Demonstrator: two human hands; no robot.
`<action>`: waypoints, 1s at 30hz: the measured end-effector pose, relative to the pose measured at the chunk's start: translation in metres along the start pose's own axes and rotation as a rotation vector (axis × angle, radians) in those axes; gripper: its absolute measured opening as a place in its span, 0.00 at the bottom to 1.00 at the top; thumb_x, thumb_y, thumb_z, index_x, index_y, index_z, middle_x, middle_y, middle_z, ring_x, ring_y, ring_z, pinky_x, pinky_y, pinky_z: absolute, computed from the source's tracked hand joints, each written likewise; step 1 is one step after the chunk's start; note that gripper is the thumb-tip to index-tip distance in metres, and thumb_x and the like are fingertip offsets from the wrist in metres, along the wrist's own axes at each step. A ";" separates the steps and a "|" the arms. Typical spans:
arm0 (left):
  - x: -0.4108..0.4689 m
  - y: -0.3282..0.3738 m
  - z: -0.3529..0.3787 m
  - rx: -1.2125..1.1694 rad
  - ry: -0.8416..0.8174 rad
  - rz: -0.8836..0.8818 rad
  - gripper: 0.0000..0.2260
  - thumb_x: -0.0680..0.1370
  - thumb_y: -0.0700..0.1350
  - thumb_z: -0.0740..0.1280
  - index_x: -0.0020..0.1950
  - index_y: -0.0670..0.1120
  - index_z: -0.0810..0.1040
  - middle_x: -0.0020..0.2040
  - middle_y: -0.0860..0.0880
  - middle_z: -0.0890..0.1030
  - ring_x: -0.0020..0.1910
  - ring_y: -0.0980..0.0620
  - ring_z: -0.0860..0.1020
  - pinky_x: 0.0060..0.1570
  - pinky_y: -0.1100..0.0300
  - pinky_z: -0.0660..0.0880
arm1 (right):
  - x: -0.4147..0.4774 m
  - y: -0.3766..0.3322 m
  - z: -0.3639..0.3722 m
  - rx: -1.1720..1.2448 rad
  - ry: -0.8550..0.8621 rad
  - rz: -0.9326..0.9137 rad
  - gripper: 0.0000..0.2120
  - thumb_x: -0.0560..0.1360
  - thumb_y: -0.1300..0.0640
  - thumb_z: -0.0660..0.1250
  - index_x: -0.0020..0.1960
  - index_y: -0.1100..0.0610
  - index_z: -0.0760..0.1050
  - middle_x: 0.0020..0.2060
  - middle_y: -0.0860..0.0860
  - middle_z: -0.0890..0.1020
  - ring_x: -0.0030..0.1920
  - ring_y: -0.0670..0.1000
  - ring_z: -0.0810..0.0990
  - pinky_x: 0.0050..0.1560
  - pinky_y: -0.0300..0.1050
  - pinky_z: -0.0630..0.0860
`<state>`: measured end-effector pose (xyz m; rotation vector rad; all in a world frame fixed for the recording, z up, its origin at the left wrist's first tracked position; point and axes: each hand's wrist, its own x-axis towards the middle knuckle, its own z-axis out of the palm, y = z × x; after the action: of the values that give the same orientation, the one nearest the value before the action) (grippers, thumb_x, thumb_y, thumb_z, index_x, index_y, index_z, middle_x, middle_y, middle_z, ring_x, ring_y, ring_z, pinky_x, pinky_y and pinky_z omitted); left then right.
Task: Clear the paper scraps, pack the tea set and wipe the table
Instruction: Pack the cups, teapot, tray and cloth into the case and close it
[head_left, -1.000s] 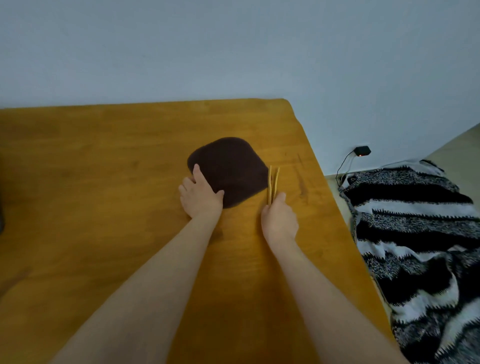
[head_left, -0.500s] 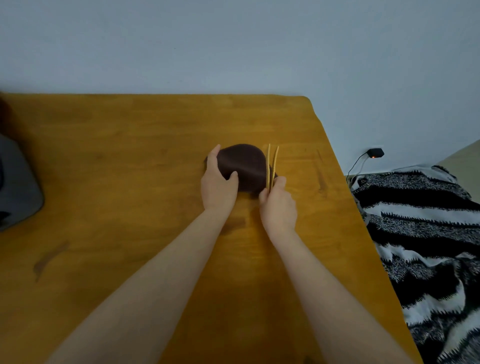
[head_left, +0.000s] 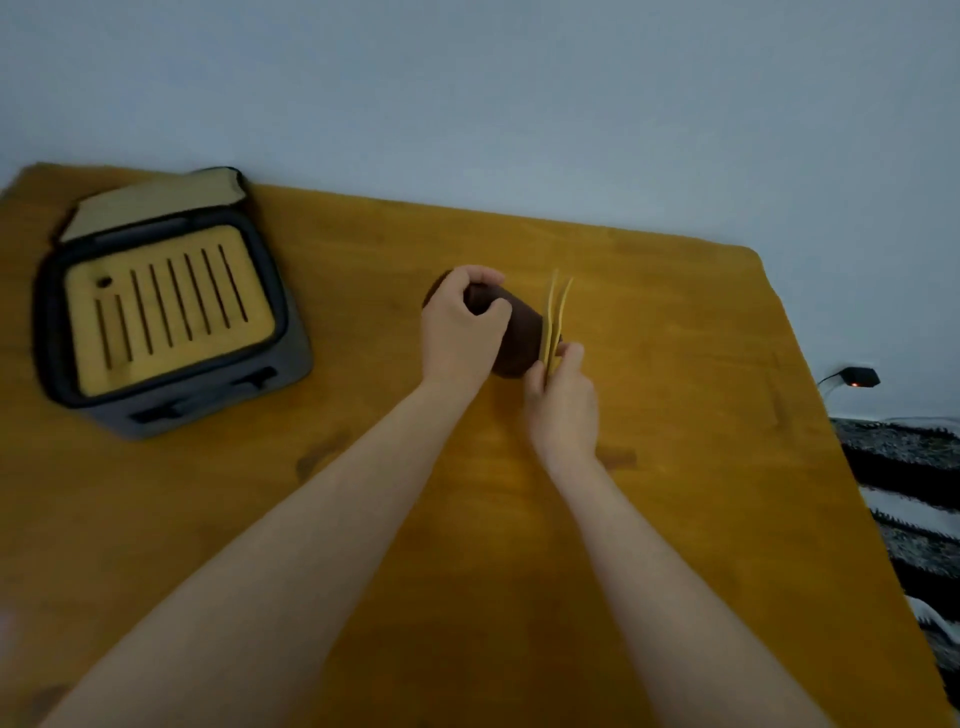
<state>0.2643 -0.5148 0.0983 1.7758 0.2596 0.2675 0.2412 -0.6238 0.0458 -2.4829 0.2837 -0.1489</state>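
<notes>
Pale blue-grey wall fills the top of the frame above an orange-brown wooden counter (head_left: 675, 338). Just right of the frame's middle, the left hand (head_left: 457, 332) has its fingers (head_left: 480, 275) curled over the top of a dark brown cloth (head_left: 522, 338), with the thumb closing from below. The cloth is bunched into a roll inside that grip. Its free end sticks out to the right; whether that end rests on the counter or hangs just above it, I cannot tell. The right hand (head_left: 563, 402) pinches the lower end of a pair of bamboo tongs (head_left: 555, 312) between thumb and fingers (head_left: 571, 353). The two thin blades stand upright, slightly parted at the tips, right against the cloth's right end.

The cloth looks soft, light and limp. It likely folds wherever it is squeezed and is unlikely to slip, so a whole-hand grasp round the bunched middle should suit it. The tongs look light, stiff and springy, and thin enough to snap if bent sideways. The lower end, where they are held now, seems the safest place.

Further out, at the left of the frame, a grey case (head_left: 208, 405) sits open with a slatted bamboo tray (head_left: 166, 306) inside, well apart from both hands. At the right edge lie a striped blanket (head_left: 909, 519) and a plug (head_left: 860, 376) showing a red light.
</notes>
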 end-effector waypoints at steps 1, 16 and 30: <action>0.005 0.001 -0.018 0.008 0.012 0.004 0.10 0.73 0.38 0.65 0.51 0.50 0.79 0.49 0.56 0.79 0.51 0.60 0.75 0.52 0.66 0.73 | -0.003 -0.015 0.007 0.025 -0.008 -0.004 0.11 0.81 0.53 0.57 0.60 0.58 0.64 0.39 0.57 0.80 0.37 0.60 0.79 0.31 0.53 0.72; 0.089 -0.017 -0.250 0.058 0.092 -0.019 0.15 0.75 0.40 0.66 0.59 0.52 0.80 0.54 0.58 0.77 0.57 0.58 0.73 0.58 0.63 0.70 | -0.059 -0.188 0.119 0.280 -0.121 -0.200 0.08 0.81 0.53 0.58 0.59 0.52 0.65 0.28 0.49 0.75 0.24 0.48 0.71 0.23 0.44 0.63; 0.080 -0.113 -0.351 0.271 0.092 -0.358 0.07 0.78 0.47 0.67 0.53 0.50 0.83 0.57 0.51 0.78 0.58 0.51 0.74 0.50 0.61 0.70 | -0.064 -0.213 0.164 0.076 -0.179 -0.214 0.09 0.81 0.52 0.58 0.59 0.54 0.67 0.31 0.50 0.77 0.28 0.49 0.75 0.25 0.43 0.65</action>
<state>0.2251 -0.1409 0.0662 1.9449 0.6979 0.0576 0.2435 -0.3478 0.0412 -2.4265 -0.0623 -0.0238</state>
